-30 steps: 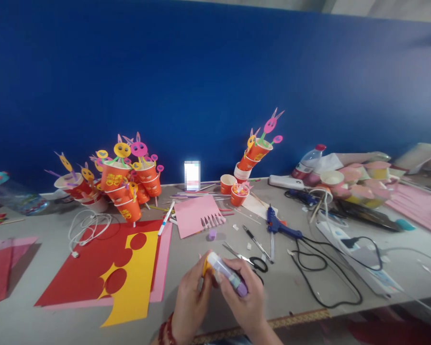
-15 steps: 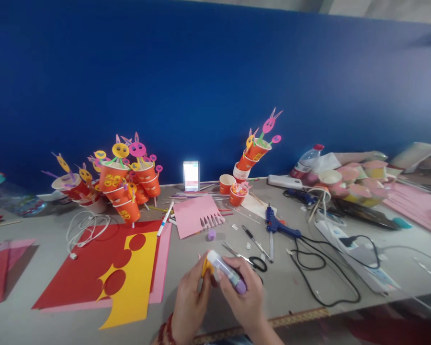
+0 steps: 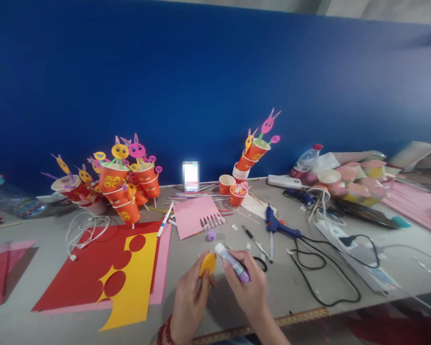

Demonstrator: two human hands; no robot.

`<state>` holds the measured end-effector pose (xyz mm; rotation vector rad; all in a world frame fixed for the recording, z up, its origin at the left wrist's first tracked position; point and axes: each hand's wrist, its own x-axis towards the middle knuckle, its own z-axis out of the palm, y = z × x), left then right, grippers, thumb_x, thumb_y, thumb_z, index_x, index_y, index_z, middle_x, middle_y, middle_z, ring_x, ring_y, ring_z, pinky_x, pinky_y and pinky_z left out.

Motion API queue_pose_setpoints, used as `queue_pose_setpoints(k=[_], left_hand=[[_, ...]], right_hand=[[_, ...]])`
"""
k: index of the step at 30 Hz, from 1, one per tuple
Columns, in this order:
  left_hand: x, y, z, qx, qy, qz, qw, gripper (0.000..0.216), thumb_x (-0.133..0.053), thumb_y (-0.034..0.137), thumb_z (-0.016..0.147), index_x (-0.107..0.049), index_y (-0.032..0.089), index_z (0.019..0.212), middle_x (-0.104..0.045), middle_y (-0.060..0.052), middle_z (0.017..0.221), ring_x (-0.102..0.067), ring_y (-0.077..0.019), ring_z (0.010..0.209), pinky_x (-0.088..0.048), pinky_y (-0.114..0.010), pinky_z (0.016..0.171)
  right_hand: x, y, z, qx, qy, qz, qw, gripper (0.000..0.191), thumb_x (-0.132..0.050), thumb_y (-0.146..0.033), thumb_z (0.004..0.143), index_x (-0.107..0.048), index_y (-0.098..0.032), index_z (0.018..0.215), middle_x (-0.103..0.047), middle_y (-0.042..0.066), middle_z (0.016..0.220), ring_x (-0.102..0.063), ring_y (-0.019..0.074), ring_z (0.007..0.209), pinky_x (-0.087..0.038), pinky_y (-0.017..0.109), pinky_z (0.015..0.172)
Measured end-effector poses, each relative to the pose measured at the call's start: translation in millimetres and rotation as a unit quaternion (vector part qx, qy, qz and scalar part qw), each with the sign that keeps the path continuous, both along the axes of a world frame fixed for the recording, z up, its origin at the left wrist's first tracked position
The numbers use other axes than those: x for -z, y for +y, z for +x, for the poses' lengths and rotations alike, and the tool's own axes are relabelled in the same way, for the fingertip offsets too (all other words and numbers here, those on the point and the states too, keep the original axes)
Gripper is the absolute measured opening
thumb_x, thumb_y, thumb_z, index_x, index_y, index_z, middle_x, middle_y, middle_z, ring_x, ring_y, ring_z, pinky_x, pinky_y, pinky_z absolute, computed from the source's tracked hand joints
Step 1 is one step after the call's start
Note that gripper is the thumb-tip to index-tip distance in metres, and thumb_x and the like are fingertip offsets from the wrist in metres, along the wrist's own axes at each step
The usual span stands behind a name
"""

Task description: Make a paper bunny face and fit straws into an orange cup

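**craftlurker:** ok so what's in each hand here?

**papercup_fan:** The left hand [image 3: 190, 302] has its fingers pinched on a yellow disc [image 3: 207, 264], held up on edge just above the table [image 3: 294, 292]. The right hand [image 3: 249, 292] is wrapped around a glue stick [image 3: 232, 262], with its pale end pointing up-left at the disc. The tip is right next to the disc's top edge, can't tell if it actually touches.

**craftlurker:** and what's around them?

**papercup_fan:** Right behind the right hand's knuckles there's the black scissors [image 3: 260, 263], half hidden. A little purple cap [image 3: 211, 235] sits just beyond the disc. Left of the left hand is a yellow sheet [image 3: 136, 278] with round holes cut out, lying on a red sheet [image 3: 82, 268]. Past the cap is a pink sheet [image 3: 194, 215] with a fringe cut into one edge. Off to the right of the glue stick, a bit further back, are a pen [image 3: 255, 242] and a blue glue gun [image 3: 278, 227] with its black cord looping toward the table's near edge. Way back against the blue wall [image 3: 215, 86] there's a pile of orange cups [image 3: 129, 187] with bunny faces on sticks, well apart from both hands.
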<state>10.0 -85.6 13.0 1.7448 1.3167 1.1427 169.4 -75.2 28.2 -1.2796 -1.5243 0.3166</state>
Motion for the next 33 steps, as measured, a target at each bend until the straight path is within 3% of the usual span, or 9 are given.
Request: queue_pose_setpoints(k=[3,8,10,12,15,17,22,28,33], left_hand=[[0.5,1,0,-0.007,-0.013,-0.011,1.0,0.044,-0.039,0.036,0.101,-0.055,0.011,0.134,-0.073,-0.006,0.073,-0.069,-0.018,0.064,-0.058,-0.029,0.069],[2.3,2,1,-0.03,-0.004,-0.003,1.0,0.042,-0.044,0.038,0.099,-0.059,0.015,0.131,-0.072,-0.016,0.117,-0.072,-0.023,0.096,-0.058,-0.033,0.084],[1.5,1,1,-0.031,-0.004,0.002,1.0,0.041,-0.045,0.038,0.098,-0.06,0.016,0.129,-0.07,-0.016,0.123,-0.07,-0.0246,0.105,-0.057,-0.033,0.086],[-0.1,1,0,-0.03,-0.009,-0.001,1.0,0.042,-0.045,0.038,0.098,-0.06,0.015,0.13,-0.073,-0.015,0.114,-0.073,-0.0234,0.094,-0.059,-0.032,0.082],[-2.1,2,-1,-0.025,-0.02,-0.017,0.999,0.043,-0.043,0.039,0.099,-0.06,0.014,0.13,-0.077,-0.008,0.08,-0.072,-0.0191,0.066,-0.06,-0.028,0.067],[-2.4,3,0,-0.022,-0.024,-0.024,0.999,0.044,-0.043,0.039,0.099,-0.06,0.013,0.131,-0.074,-0.005,0.07,-0.07,-0.0186,0.061,-0.059,-0.027,0.065],[-0.6,3,1,-0.042,-0.014,-0.013,0.999,0.042,-0.046,0.04,0.097,-0.063,0.015,0.126,-0.073,-0.015,0.114,-0.072,-0.0249,0.098,-0.059,-0.032,0.082],[0.4,2,-1,-0.019,-0.085,-0.077,0.993,0.044,-0.044,0.039,0.099,-0.055,0.012,0.132,-0.075,-0.006,0.075,-0.069,-0.0188,0.063,-0.057,-0.03,0.068],[-5.3,6,0,0.016,-0.29,-0.169,0.942,0.035,-0.055,0.04,0.095,-0.053,0.017,0.122,-0.073,-0.014,0.113,-0.065,-0.0134,0.06,-0.055,-0.03,0.068]], right_hand=[[-0.1,-3,1,0.0,0.009,0.001,1.0,0.008,-0.061,-0.023,0.088,-0.062,-0.019,0.094,-0.065,0.001,0.072,-0.062,0.0151,0.056,-0.05,0.023,0.055],[-7.6,-12,-12,-0.042,0.005,0.005,0.999,0.009,-0.061,-0.022,0.086,-0.062,-0.019,0.095,-0.066,0.0,0.07,-0.063,0.0149,0.055,-0.05,0.023,0.054],[-7.4,-11,-14,-0.051,0.002,0.004,0.999,0.009,-0.061,-0.022,0.085,-0.061,-0.02,0.094,-0.066,0.0,0.069,-0.062,0.0149,0.054,-0.05,0.024,0.053],[-5.1,-7,-12,-0.04,-0.007,0.003,0.999,0.009,-0.061,-0.023,0.086,-0.062,-0.02,0.094,-0.066,0.0,0.068,-0.062,0.0154,0.054,-0.05,0.024,0.053],[-2.2,-4,-6,-0.011,-0.014,0.003,1.0,0.009,-0.061,-0.024,0.087,-0.062,-0.019,0.095,-0.066,0.001,0.07,-0.062,0.0162,0.055,-0.05,0.025,0.052],[-3.0,-6,-5,-0.007,-0.012,0.006,1.0,0.009,-0.061,-0.024,0.087,-0.062,-0.019,0.095,-0.066,0.002,0.071,-0.063,0.0162,0.056,-0.051,0.024,0.053],[-5.9,-9,-14,-0.045,-0.011,0.011,0.999,0.01,-0.061,-0.023,0.086,-0.061,-0.02,0.096,-0.067,0.001,0.07,-0.063,0.0154,0.054,-0.051,0.024,0.053],[5.1,2,4,0.014,-0.025,0.013,1.0,0.01,-0.063,-0.025,0.086,-0.064,-0.02,0.095,-0.069,0.003,0.075,-0.066,0.0175,0.061,-0.052,0.025,0.058],[9.5,2,16,0.032,0.137,-0.03,0.99,0.019,-0.067,-0.032,0.086,-0.066,-0.019,0.101,-0.069,0.007,0.089,-0.065,0.0203,0.075,-0.052,0.028,0.065]])
